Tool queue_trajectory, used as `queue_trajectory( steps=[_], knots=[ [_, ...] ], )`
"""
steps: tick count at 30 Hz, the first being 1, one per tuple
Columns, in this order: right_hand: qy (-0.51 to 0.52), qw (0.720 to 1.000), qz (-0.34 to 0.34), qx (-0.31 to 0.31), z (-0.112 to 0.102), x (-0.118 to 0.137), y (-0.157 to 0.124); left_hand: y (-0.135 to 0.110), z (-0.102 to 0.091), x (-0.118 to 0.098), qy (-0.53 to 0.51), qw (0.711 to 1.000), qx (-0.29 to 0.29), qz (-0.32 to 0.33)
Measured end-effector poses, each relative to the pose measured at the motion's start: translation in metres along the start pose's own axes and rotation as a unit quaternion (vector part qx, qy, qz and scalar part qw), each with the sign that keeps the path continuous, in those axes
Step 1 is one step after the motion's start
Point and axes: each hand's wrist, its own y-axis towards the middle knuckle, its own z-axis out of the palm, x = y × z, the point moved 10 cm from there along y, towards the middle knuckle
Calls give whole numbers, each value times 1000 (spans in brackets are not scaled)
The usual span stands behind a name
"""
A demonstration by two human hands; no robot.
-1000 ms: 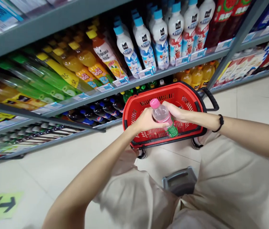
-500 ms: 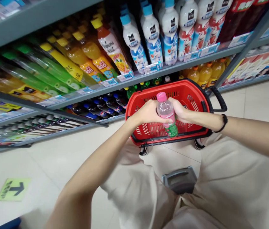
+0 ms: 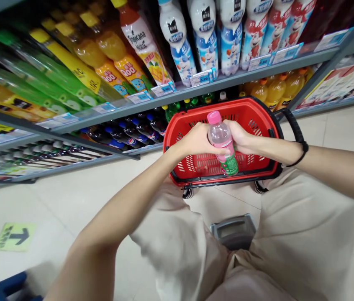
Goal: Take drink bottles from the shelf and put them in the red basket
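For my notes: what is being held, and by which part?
A pink-capped bottle, by its middle in the left hand; the right hand at its side.

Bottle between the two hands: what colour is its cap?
The cap is pink; it shows best in the current head view.

"What's on the shelf point(image 3: 249, 78) beside you?"
"I see white bottles point(image 3: 231, 37) standing right of a Tropicana bottle point(image 3: 145, 44), price tags point(image 3: 203, 78) below them, and dark blue-capped bottles point(image 3: 128, 136) on the level beneath."
"And the floor point(image 3: 85, 188)?"
"To my left, a yellow-green arrow sign point(image 3: 14, 237), something blue point(image 3: 5, 287) near it."
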Motion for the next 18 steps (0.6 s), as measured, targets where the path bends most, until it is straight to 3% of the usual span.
queue_trajectory(
  steps=[3, 6, 15, 18],
  knots=[
    [20, 999, 3, -35, -4, 3, 3, 5, -5, 0, 29, 1000, -2, 1],
    [7, 1000, 10, -25, -6, 5, -4, 4, -2, -2, 33, 999, -11, -4],
    [-75, 994, 71, -48, -31, -43, -31, -20, 60, 5, 29, 999, 29, 33],
    [-62, 997, 47, -1, -18, -34, -31, -23, 50, 2, 6, 1000, -2, 22]
  ],
)
